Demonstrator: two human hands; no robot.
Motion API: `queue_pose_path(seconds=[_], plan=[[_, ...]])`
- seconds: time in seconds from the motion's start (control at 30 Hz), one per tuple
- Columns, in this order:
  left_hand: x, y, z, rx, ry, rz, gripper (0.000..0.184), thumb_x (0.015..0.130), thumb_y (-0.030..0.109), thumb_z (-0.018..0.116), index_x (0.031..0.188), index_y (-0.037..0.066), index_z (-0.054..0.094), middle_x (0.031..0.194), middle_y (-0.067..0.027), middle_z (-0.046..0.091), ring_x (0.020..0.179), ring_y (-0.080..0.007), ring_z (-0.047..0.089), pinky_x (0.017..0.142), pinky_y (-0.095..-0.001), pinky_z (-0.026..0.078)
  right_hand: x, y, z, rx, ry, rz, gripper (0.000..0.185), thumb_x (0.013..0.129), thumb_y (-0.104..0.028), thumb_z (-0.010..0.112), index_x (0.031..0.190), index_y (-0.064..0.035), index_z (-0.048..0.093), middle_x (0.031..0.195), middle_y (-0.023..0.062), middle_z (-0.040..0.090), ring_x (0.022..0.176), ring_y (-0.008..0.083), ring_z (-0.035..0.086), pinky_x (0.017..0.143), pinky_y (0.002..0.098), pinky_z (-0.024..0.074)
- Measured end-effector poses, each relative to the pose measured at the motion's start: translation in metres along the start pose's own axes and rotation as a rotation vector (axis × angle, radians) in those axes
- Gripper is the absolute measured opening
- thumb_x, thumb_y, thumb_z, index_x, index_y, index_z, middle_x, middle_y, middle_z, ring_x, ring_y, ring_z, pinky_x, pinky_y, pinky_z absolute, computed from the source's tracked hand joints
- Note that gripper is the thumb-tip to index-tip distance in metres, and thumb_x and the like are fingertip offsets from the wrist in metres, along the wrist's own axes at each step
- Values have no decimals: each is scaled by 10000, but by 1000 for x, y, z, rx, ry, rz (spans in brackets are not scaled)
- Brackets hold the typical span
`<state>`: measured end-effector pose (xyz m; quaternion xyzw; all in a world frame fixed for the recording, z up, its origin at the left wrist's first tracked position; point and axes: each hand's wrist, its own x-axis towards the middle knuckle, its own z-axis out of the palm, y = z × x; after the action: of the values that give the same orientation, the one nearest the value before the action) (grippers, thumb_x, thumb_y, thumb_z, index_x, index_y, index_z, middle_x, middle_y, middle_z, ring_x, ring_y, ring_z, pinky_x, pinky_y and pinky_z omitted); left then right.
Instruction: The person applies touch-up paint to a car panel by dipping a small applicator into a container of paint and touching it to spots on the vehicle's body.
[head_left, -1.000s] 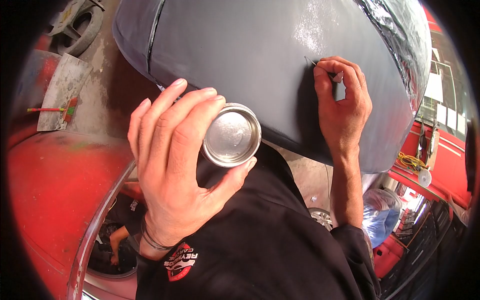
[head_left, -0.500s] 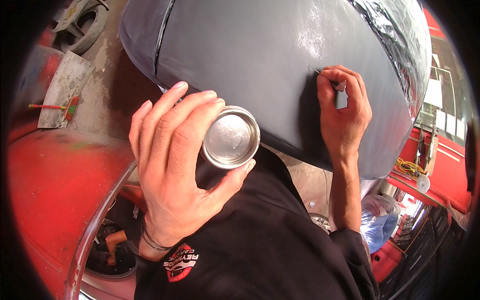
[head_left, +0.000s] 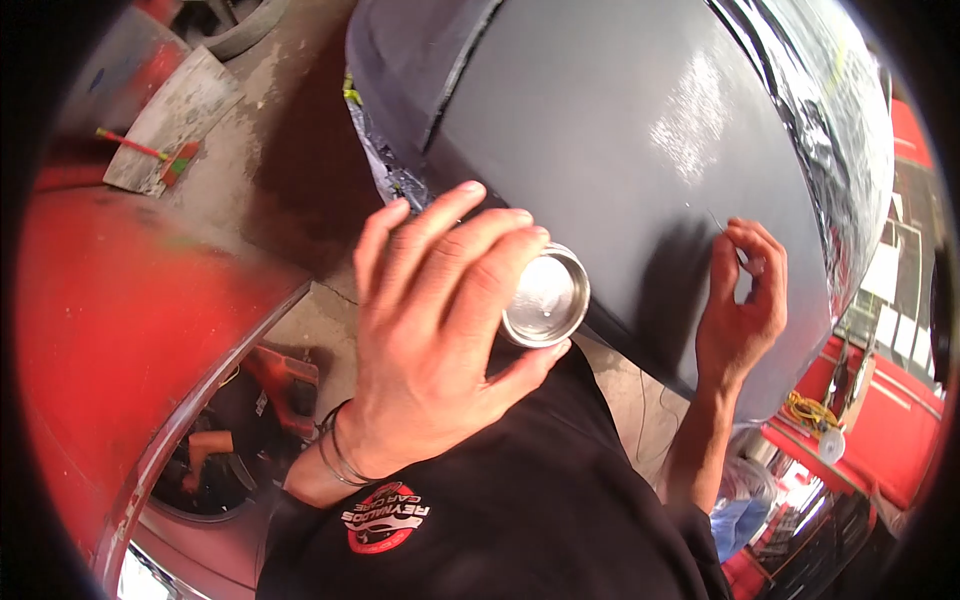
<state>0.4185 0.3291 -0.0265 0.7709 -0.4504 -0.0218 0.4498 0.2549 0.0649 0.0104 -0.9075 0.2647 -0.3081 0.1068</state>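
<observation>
My left hand (head_left: pixel 430 335) is closed around a small round metal cup (head_left: pixel 547 297), gripped by its rim between fingers and thumb. The cup's shiny inside faces up toward me, with a tiny speck in the bottom. Over the dull grey car panel (head_left: pixel 580 130), my right hand (head_left: pixel 750 295) pinches a thin pointed tool (head_left: pixel 716 222) between thumb and fingertips. Its tip points up and left, close to the panel; whether it touches I cannot tell. The hand's shadow falls on the panel to its left.
A red car body (head_left: pixel 150 290) stands at my left, with an arm (head_left: pixel 208 447) showing in the dark opening below it. Crumpled plastic sheeting (head_left: pixel 810 140) borders the grey panel. A brush (head_left: pixel 178 162) lies at upper left, a yellow cord (head_left: pixel 812 410) at right.
The view has turned, so the panel and both hands sit further right and the right hand lower. The cup is tilted a little differently. Both hands keep their holds.
</observation>
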Motion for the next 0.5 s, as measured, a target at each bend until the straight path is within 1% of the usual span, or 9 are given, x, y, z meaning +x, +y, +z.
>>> queue_pose_path(seconds=[0.1, 0.2, 0.23, 0.33, 0.37, 0.47, 0.5], plan=[[-7, -3, -1, -35, -7, -23, 820, 756, 267, 1038, 1485, 70, 718, 1495, -115, 751, 1495, -392, 650, 1295, -634, 374, -2, -24, -4, -10, -51, 30, 174, 1009, 65, 819, 1131, -53, 779, 1255, 101, 830, 1135, 217, 781, 879, 363, 586], [-12, -4, -6, -60, -7, -50, 828, 745, 251, 1042, 1487, 78, 718, 1501, -102, 742, 1500, -382, 638, 1289, -636, 376, -4, -51, 2, 29, -109, -19, 183, 999, 57, 825, 1118, -69, 768, 1268, 90, 831, 1165, 230, 783, 884, 374, 598], [-13, -6, -5, -54, 1, -56, 828, 741, 245, 1042, 1486, 82, 719, 1503, -97, 740, 1501, -380, 637, 1287, -634, 377, -5, -57, 8, 85, -114, -54, 199, 977, 57, 838, 1108, -75, 767, 1252, 91, 835, 1201, 281, 788, 882, 390, 617], [-14, -14, -2, -38, 31, -87, 824, 734, 234, 1041, 1479, 93, 721, 1504, -85, 736, 1505, -372, 632, 1283, -630, 378, -3, -82, 13, 53, -212, -164, 228, 940, 69, 850, 1100, -67, 759, 1213, 101, 838, 1222, 349, 789, 947, 427, 635], [-14, -16, -1, -36, 44, -95, 820, 734, 234, 1039, 1477, 97, 721, 1502, -82, 736, 1506, -369, 631, 1282, -629, 377, 2, -86, 16, 59, -225, -282, 249, 888, 66, 873, 1076, -59, 769, 1179, 104, 839, 1225, 393, 784, 1017, 468, 633], [-11, -24, 1, -21, 84, -109, 799, 743, 235, 1030, 1469, 108, 720, 1496, -72, 737, 1509, -351, 629, 1282, -616, 373, 9, -107, 22, 65, -309, -332, 247, 853, 53, 888, 1046, -61, 785, 1180, 94, 838, 1232, 394, 780, 1075, 492, 620], [-9, -26, 1, -14, 94, -110, 797, 746, 236, 1029, 1469, 109, 719, 1496, -71, 737, 1511, -348, 628, 1284, -613, 371, 11, -113, 25, 68, -328, -340, 237, 836, 34, 900, 1025, -66, 796, 1186, 85, 835, 1239, 391, 776, 1066, 491, 624]])
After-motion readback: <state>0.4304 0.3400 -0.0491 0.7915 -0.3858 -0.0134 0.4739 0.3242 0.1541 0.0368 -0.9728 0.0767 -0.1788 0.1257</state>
